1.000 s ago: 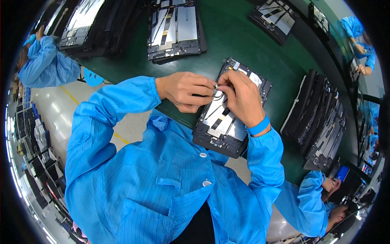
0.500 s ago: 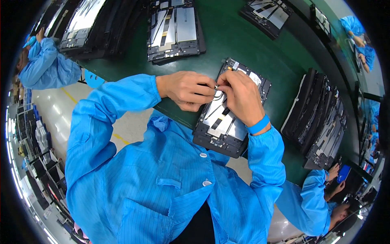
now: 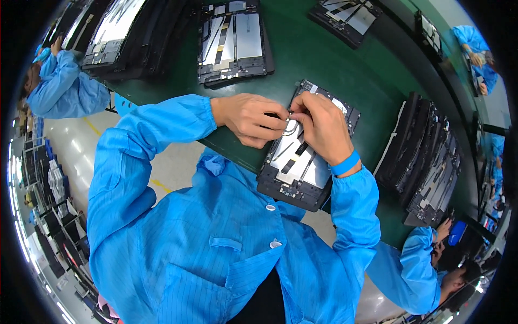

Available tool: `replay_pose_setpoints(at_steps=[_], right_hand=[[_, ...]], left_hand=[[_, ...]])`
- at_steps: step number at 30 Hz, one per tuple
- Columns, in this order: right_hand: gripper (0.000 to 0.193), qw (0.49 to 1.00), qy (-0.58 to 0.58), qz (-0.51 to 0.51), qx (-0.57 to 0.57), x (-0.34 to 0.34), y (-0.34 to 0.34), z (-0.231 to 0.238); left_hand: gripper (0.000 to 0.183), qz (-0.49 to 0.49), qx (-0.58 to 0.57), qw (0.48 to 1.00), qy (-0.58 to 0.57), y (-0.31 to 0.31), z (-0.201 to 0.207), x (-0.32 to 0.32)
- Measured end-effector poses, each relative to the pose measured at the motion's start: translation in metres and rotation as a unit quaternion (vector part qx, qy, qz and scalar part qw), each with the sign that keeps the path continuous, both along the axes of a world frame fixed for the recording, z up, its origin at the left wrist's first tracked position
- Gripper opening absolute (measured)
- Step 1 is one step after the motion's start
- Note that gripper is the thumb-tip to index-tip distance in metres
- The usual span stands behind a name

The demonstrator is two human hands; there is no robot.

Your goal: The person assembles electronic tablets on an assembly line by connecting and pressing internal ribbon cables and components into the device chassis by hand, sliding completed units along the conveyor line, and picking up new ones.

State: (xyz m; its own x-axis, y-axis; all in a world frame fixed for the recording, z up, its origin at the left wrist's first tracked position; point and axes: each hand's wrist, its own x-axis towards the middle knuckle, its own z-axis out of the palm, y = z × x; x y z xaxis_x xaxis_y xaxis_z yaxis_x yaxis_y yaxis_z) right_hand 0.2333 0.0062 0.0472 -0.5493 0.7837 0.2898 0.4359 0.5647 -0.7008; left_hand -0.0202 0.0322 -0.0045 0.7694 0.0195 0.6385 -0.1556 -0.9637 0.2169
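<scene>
An opened tablet (image 3: 280, 188), black-framed with silvery inner panels and dark ribbon strips, lies tilted at the near edge of the green bench. Over its left upper side, the fingertips of my left hand (image 3: 252, 120) are pinched together. My right hand (image 3: 324, 125), with a blue band round the wrist, reaches across the tablet, and its thumb and forefinger pinch at the same spot. A thin dark cable (image 3: 292, 129) loops out beside the fingertips, and both hands appear to hold its end. The exact grip is partly hidden by the fingers.
Another opened tablet stack (image 3: 236, 43) lies beyond my left hand, and one more (image 3: 345, 20) at the far right. Tall rows of tablets stand at the left (image 3: 129, 40) and right (image 3: 421, 156). Co-workers in blue sit at the left (image 3: 67, 86) and lower right (image 3: 413, 272).
My hands stay pinched at the cable with only slight finger shifts. The view has moved a little. The lower-right co-worker's hands have drawn closer together.
</scene>
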Motion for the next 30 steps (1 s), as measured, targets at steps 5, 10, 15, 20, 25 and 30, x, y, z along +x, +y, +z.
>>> replay_pose_setpoints(at_steps=[5, 10, 15, 20, 25, 30], right_hand=[[0.021, 1.0, 0.004, 0.006, -0.005, 0.003, 0.001, -0.003], [0.022, 0.999, -0.002, 0.009, -0.033, 0.006, 0.004, 0.003], [0.021, 0.999, 0.002, 0.027, -0.02, 0.009, 0.007, 0.005], [0.02, 0.999, -0.004, 0.028, 0.029, 0.005, 0.011, 0.001], [0.021, 0.998, -0.037, -0.002, 0.047, 0.003, 0.014, 0.001], [0.025, 0.998, 0.022, -0.041, -0.042, 0.007, 0.021, -0.006]], left_hand=[[0.021, -0.039, 0.025, 0.999, 0.002, 0.006, 0.004, 0.003], [0.02, -0.076, 0.034, 0.997, 0.005, 0.012, 0.005, 0.008], [0.02, -0.049, 0.043, 0.998, 0.001, 0.017, 0.011, 0.006], [0.025, 0.008, 0.028, 1.0, -0.003, 0.015, 0.004, 0.003], [0.025, 0.017, 0.025, 1.0, -0.001, 0.015, 0.006, 0.006], [0.025, 0.043, 0.042, 0.998, -0.002, 0.02, 0.005, 0.011]])
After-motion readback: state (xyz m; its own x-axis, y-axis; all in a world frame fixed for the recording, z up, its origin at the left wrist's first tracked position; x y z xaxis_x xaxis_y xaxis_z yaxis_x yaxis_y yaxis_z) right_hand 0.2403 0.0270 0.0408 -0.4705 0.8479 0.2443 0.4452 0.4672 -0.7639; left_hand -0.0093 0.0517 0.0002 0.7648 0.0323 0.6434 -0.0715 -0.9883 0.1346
